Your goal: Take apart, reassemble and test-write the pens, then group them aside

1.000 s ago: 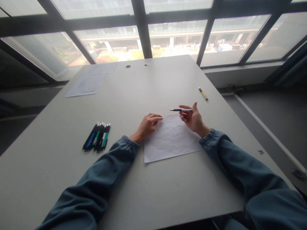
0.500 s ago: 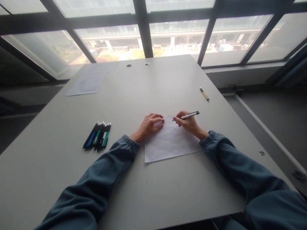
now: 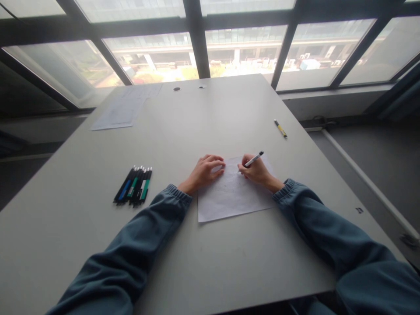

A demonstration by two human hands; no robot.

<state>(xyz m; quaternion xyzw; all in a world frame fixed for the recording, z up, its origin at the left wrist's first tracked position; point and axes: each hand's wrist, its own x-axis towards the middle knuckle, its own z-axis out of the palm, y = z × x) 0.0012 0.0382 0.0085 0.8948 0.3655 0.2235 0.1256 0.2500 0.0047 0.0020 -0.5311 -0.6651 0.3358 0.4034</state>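
Note:
A white sheet of paper (image 3: 229, 199) lies on the table in front of me, with faint marks on its upper part. My right hand (image 3: 256, 170) grips a white pen with a dark end (image 3: 254, 159), its tip down at the paper. Resting at the sheet's upper left edge, my left hand (image 3: 206, 170) is open, fingers bent and slightly apart, nothing held. To the left of it several dark pens (image 3: 134, 186) with blue, green and white parts lie side by side.
The white table (image 3: 197, 262) reaches to the windows. Papers (image 3: 118, 113) lie at its far left. A yellow and black pen (image 3: 281, 129) lies near the right edge. Two round holes (image 3: 176, 89) sit at the back, and a small dark mark (image 3: 359, 210) shows at right.
My right hand has shifted slightly, and the pen in it now stands more upright, its tip a little lower on the sheet. The left hand has stayed in place.

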